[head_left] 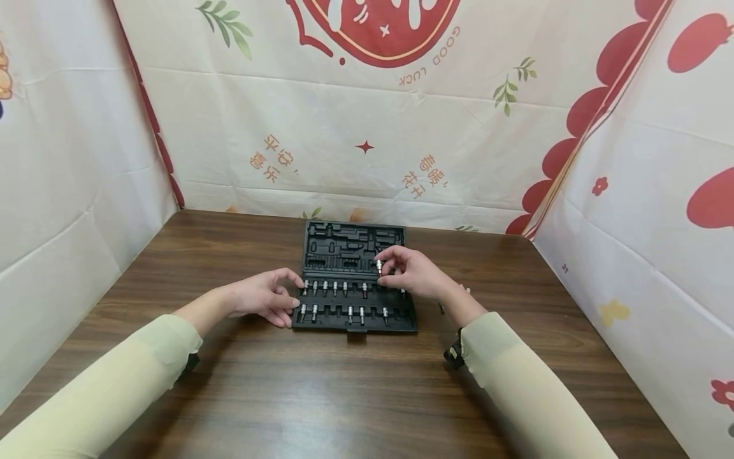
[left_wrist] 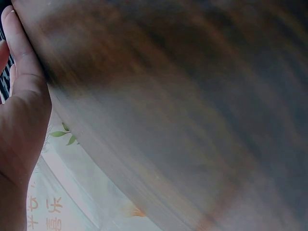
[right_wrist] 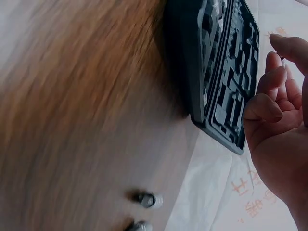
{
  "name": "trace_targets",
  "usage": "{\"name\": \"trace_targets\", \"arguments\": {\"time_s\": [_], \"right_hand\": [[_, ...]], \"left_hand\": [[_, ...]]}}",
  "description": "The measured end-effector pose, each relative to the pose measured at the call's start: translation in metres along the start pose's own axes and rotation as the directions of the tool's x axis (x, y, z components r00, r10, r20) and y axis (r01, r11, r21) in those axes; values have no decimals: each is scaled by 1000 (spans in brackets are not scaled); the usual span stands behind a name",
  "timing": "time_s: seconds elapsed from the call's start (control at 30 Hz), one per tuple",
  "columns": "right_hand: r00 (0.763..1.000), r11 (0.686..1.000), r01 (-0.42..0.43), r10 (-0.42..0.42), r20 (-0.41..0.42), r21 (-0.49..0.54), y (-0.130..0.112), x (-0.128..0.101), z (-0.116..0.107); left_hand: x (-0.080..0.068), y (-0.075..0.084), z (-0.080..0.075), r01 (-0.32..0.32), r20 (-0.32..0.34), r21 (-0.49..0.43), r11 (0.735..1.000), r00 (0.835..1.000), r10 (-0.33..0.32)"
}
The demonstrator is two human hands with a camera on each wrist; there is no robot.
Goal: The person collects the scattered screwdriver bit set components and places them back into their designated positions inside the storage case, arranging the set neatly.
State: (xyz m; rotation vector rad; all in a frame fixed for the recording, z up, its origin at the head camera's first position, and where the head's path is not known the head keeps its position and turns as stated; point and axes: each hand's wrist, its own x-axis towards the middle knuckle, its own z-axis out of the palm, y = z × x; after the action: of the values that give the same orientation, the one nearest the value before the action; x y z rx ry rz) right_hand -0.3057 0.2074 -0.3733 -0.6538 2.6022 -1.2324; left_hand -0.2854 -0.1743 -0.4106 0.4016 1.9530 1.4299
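A black plastic case (head_left: 357,331) lies unfolded on the table, with short silver bit sockets (head_left: 350,312) standing in two rows in its near half. My left hand (head_left: 260,298) holds the case by its left edge, index finger and thumb over the rim, the other fingers low against the side. Between thumb and fingertips, my right hand (head_left: 415,273) pinches one bit socket (head_left: 379,266) upright above the case near the hinge. In the right wrist view, the fingers of that hand (right_wrist: 284,115) mostly hide the socket.
Two loose bit sockets (right_wrist: 150,199) sit on the brown wooden table (head_left: 355,395) right of the case; in the head view the right forearm partly covers them. The case's far half, a moulded lid (head_left: 335,245), leans back. Printed cloth (head_left: 367,115) hangs along the back and sides.
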Motion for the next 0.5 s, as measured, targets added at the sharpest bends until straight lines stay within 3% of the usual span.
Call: {"name": "trace_targets", "arguments": {"time_s": [0.3, 0.5], "right_hand": [[998, 999, 5, -2, 55, -51, -4, 14, 22], [994, 989, -31, 45, 95, -147, -10, 20, 33]], "left_hand": [[0, 1, 1, 0, 4, 4, 1000, 1000, 0], [-1, 2, 1, 0, 0, 8, 1000, 1000, 0]]}}
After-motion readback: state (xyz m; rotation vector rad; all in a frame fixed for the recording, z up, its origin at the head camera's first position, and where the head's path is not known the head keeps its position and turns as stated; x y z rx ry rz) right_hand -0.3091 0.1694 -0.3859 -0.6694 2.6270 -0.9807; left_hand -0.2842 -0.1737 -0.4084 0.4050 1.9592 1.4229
